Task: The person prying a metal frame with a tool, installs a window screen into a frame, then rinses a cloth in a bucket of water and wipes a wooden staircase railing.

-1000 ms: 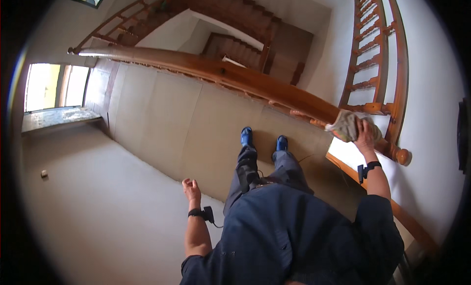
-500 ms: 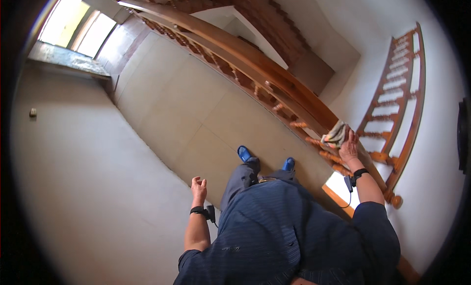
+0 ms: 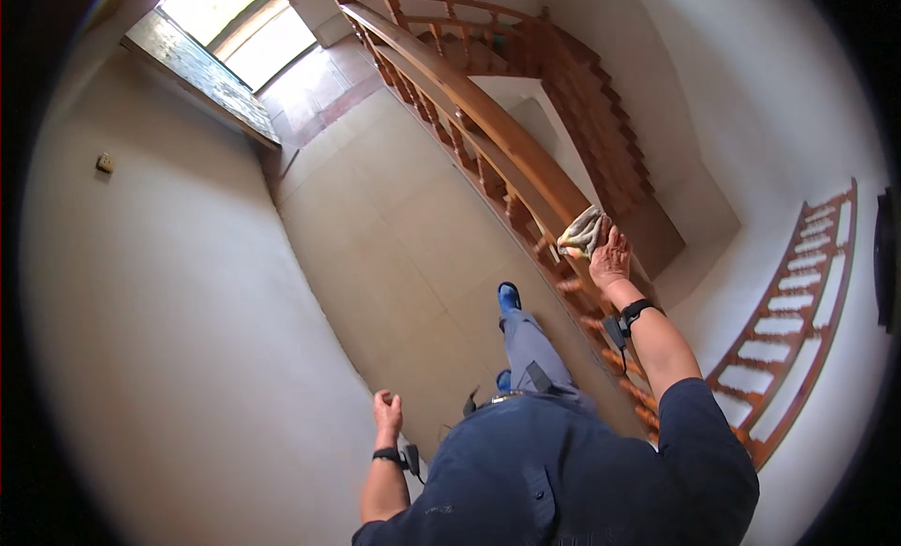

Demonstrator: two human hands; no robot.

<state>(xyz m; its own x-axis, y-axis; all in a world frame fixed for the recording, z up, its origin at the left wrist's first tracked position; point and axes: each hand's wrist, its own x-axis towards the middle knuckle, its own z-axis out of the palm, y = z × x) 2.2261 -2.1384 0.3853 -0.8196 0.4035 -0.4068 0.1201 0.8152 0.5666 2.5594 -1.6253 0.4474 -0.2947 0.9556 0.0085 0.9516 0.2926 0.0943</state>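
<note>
My right hand is closed on a crumpled cloth, pale grey with some yellow and orange patches. The cloth lies against the top of a wide wooden handrail, with the hand over the rail. My left hand hangs low by my left side near the white wall, holding nothing I can see. Its fingers are loosely bent, with the thumb apart from them. Both wrists carry a black strap with a small device.
Turned wooden balusters run under the rail beside the tiled floor. Beyond the rail is a stairwell with brown steps. Another banister slopes at right. A white wall stands at left, and a bright window lies ahead.
I have stepped forward along the railing, one blue slipper now ahead of the other. My right hand and the cloth have moved farther along the rail. The left hand still hangs at my side.
</note>
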